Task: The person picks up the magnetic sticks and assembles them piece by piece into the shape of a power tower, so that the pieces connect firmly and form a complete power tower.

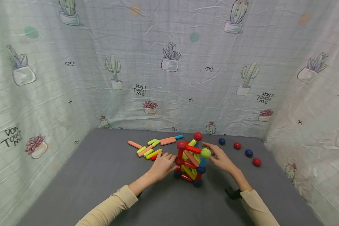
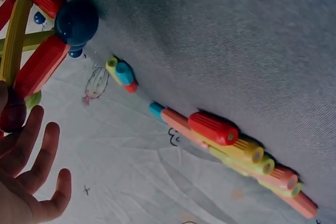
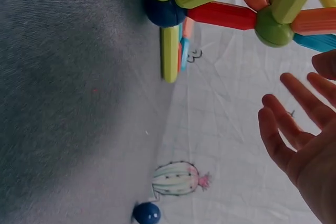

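Observation:
A tower of magnetic rods and balls [image 1: 190, 164] stands upright on the grey table between both hands. My left hand [image 1: 163, 164] is at its left side, thumb and fingertips on a dark red ball [image 2: 13, 116] at mid-height; the other fingers spread away from it. My right hand [image 1: 221, 159] is at the tower's right, its fingers extended near a green ball [image 1: 205, 153] at the upper corner. In the right wrist view those fingers [image 3: 286, 129] are spread and apart, beside another green ball [image 3: 274, 26] of the frame. Red balls [image 1: 198, 136] top the back and left corners.
Loose rods [image 1: 147, 151] in orange, yellow, green, red and blue lie behind and left of the tower. Several loose red and blue balls [image 1: 249, 153] are spread at the back right. A cactus-print curtain [image 1: 169, 94] borders the table [image 1: 101, 175].

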`<state>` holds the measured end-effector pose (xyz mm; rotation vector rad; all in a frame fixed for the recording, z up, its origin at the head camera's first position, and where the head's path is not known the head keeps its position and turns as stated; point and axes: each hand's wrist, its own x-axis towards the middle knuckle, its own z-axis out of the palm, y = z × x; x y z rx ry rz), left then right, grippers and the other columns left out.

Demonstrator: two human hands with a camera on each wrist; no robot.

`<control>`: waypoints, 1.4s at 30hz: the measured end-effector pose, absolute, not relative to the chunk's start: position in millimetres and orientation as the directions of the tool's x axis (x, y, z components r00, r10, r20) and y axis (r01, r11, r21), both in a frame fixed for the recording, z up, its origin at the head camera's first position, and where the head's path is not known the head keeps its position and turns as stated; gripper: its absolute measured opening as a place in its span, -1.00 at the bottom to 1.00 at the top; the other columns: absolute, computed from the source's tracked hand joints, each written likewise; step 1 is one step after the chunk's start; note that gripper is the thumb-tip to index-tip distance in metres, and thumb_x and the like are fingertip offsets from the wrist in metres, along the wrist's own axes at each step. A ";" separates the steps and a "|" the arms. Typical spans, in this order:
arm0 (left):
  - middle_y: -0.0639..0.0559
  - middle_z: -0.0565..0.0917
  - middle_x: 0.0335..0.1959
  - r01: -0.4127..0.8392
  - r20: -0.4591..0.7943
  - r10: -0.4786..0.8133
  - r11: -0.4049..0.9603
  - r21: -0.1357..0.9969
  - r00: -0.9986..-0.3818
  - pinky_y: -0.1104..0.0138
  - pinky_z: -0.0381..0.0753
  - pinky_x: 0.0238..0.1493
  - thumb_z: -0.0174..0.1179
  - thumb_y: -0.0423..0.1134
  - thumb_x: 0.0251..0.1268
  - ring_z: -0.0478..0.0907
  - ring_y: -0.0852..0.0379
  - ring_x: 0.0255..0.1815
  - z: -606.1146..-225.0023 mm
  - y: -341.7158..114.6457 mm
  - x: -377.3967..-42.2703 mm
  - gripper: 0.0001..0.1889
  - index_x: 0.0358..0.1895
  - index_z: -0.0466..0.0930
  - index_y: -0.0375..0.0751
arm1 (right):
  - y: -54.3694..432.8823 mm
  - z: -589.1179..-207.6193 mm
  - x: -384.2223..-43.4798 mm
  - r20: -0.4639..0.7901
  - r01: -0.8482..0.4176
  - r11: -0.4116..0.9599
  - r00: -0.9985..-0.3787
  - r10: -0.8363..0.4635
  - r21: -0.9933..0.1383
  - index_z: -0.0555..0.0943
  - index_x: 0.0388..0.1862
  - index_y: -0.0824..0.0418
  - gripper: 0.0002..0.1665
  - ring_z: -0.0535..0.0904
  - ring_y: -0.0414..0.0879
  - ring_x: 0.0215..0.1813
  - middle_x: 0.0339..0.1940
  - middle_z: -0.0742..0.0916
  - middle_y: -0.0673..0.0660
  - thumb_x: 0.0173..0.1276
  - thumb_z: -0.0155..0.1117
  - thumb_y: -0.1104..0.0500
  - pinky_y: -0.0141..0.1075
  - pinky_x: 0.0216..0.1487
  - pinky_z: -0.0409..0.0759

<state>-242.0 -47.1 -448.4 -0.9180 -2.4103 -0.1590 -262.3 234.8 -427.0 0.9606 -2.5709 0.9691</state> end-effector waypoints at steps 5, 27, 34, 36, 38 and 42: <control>0.09 0.65 -0.32 0.632 0.540 0.573 0.769 -0.095 -0.616 0.24 0.32 -0.25 0.15 0.14 0.05 0.47 0.15 -0.32 -447.8 -43.9 -239.8 -0.60 -0.19 0.57 -0.09 | 226.4 -419.1 -262.8 0.382 -0.654 0.485 -0.745 -0.547 -0.581 0.17 0.29 0.34 -0.21 0.37 0.25 0.13 0.13 0.49 0.35 -0.02 -0.17 0.65 -0.27 -0.23 0.37; 0.07 0.63 -0.29 0.674 0.455 0.583 0.737 0.052 -0.673 0.31 0.12 -0.34 0.13 0.03 0.12 0.43 0.14 -0.36 -436.7 -42.9 -267.2 -0.67 -0.13 0.54 -0.07 | 238.1 -426.6 -262.9 0.350 -0.545 0.627 -0.838 -0.419 -0.557 0.42 0.09 0.23 -0.63 0.50 -0.01 -0.11 -0.03 0.59 0.19 0.29 0.01 0.32 -0.35 -0.27 0.49; 0.10 0.63 -0.27 0.682 0.426 0.583 0.721 0.122 -0.692 0.16 0.34 -0.21 0.11 0.02 0.14 0.48 0.12 -0.28 -437.1 -46.4 -278.2 -0.67 -0.08 0.52 -0.03 | 240.9 -433.4 -279.5 0.203 -0.506 0.590 -0.839 -0.504 -0.629 0.28 0.22 0.37 -0.53 0.46 0.16 0.04 0.10 0.50 0.34 0.35 -0.04 0.26 -0.22 -0.12 0.51; 0.09 0.64 -0.26 0.684 0.416 0.581 0.714 0.153 -0.700 0.06 0.37 -0.12 0.12 0.00 0.14 0.50 0.12 -0.23 -436.9 -48.2 -281.3 -0.66 -0.04 0.52 -0.04 | 241.8 -433.3 -283.2 0.172 -0.484 0.566 -0.840 -0.515 -0.668 0.26 0.24 0.38 -0.51 0.44 0.18 0.07 0.13 0.48 0.36 0.36 -0.06 0.23 -0.20 -0.09 0.48; 0.08 0.64 -0.24 0.689 0.401 0.587 0.701 0.183 -0.704 0.00 0.36 -0.08 0.12 -0.01 0.15 0.52 0.11 -0.20 -436.2 -49.6 -284.3 -0.63 0.00 0.51 -0.07 | 243.8 -433.2 -284.5 0.146 -0.459 0.547 -0.842 -0.520 -0.700 0.24 0.25 0.40 -0.50 0.43 0.22 0.08 0.13 0.47 0.39 0.38 -0.07 0.22 -0.19 -0.08 0.46; 0.05 0.64 -0.19 0.706 0.363 0.614 0.668 0.235 -0.701 -0.08 0.33 -0.01 0.10 -0.05 0.18 0.54 0.10 -0.13 -434.3 -50.0 -290.3 -0.60 0.07 0.48 -0.11 | 249.8 -431.9 -279.6 0.149 -0.458 0.543 -0.843 -0.517 -0.703 0.34 0.17 0.37 -0.56 0.47 0.17 0.03 0.04 0.55 0.36 0.37 -0.03 0.19 -0.23 -0.12 0.48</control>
